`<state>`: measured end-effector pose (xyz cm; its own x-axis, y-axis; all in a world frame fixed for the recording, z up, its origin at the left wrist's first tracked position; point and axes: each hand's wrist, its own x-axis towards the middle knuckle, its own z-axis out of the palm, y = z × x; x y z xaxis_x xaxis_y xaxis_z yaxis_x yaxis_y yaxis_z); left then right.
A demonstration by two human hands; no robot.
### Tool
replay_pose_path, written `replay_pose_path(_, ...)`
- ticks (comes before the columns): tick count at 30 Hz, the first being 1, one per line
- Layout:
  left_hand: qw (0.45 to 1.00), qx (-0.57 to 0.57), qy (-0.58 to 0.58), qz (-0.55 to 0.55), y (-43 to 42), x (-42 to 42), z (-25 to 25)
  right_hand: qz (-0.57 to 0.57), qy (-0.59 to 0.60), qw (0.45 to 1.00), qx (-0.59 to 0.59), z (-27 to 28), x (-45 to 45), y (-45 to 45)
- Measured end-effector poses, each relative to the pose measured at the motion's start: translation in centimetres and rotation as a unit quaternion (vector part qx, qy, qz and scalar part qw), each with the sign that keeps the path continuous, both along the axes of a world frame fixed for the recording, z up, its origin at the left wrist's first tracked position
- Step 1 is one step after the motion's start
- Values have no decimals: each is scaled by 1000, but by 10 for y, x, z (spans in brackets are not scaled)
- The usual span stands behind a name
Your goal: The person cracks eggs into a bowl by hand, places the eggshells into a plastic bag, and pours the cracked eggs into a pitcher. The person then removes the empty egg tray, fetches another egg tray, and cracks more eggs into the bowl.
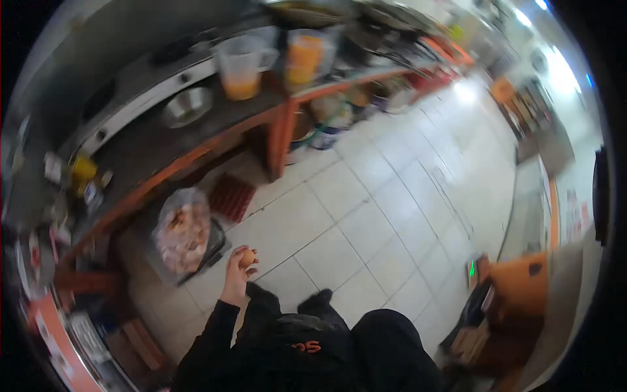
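Note:
My left hand [236,274] is closed around a brown egg [247,258], held above the tiled floor in front of my body. Just beyond it, a clear plastic bag [185,230] filled with what look like eggshells rests in a dark container on the floor. A red egg tray [232,196] lies beside the bag, under the counter. On the counter stand a clear pitcher [239,68] with some orange liquid at its bottom and a second pitcher [304,57] that is fuller. Near them sits a shiny metal bowl [187,106]. My right hand does not show.
A dark counter [150,140] with an orange edge runs along the left and far side. Pots and buckets [336,111] stand beneath its far part. To the right are an orange box [519,281] and a green-lit display [471,271]. Pale floor tiles [366,189] stretch ahead.

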<state>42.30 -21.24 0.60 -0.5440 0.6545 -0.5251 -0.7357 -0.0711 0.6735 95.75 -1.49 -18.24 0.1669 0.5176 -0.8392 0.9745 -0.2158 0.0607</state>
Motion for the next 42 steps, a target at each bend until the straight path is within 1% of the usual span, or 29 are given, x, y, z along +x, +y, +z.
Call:
replay_pose_path(3, 992, 24, -5, -121, 47, 72, 42, -135, 18, 991, -5, 56, 108, -59)
replay_pose_path(5, 982, 13, -5, -189, 85, 133, 67, -216, 39, 976, 0, 86, 175, -105)
replay_pose_path(7, 967, 6, -4, -256, 118, 202, 104, -288, 55, 956, 5, 115, 235, -155)
replay_pose_path(9, 949, 8, -2, -315, 140, 278, 152, -350, 73, 934, 9, 146, 285, -196)
replay_pose_path(11, 927, 20, -12, -374, 167, 353, 196, -386, 84, 919, 13, 171, 328, -228)
replay_pose_path(13, 900, 62, -45, -428, 186, 430, 246, -361, 75, 929, 17, 181, 366, -257)
replay_pose_path(15, 873, 72, -66, -477, 213, 503, 281, -379, 71, 921, 48, 192, 393, -260)
replay_pose_path(16, 855, 83, -70, -506, 225, 535, 296, -446, 92, 888, 71, 211, 401, -251)
replay_pose_path(18, 824, 99, -80, -552, 241, 589, 319, -608, 164, 771, 98, 258, 422, -226)
replay_pose_path(19, 813, 100, -76, -569, 251, 613, 325, -678, 196, 700, 109, 280, 436, -213)
replay_pose_path(22, 782, 87, -51, -615, 288, 687, 322, -701, 226, 651, 181, 308, 493, -167)
replay_pose_path(25, 763, 79, -37, -640, 351, 754, 307, -704, 209, 629, 253, 310, 556, -124)
replay_pose_path(26, 759, 76, -38, -645, 375, 777, 302, -711, 196, 626, 254, 312, 575, -115)
replay_pose_path(28, 752, 70, -36, -655, 429, 829, 296, -719, 169, 620, 263, 295, 618, -106)
replay_pose_path(30, 742, 76, -27, -666, 482, 877, 290, -743, 129, 609, 244, 319, 644, -95)
replay_pose_path(31, 737, 86, -21, -670, 513, 905, 290, -764, 114, 587, 240, 323, 655, -93)
replay_pose_path(33, 733, 105, -7, -672, 574, 962, 304, -797, 104, 553, 220, 332, 675, -76)
replay_pose_path(36, 733, 110, 21, -670, 651, 1040, 325, -806, 132, 552, 171, 334, 709, -46)
replay_pose_path(37, 733, 116, 31, -669, 675, 1065, 329, -826, 138, 519, 171, 340, 720, -28)
replay_pose_path(38, 732, 111, 35, -671, 699, 1090, 330, -815, 143, 535, 172, 346, 734, -7)
replay_pose_path(40, 729, 101, 43, -675, 738, 1136, 323, -792, 153, 565, 173, 340, 769, 24)
replay_pose_path(42, 732, 72, 39, -676, 773, 1179, 305, -769, 125, 607, 155, 326, 815, 65)
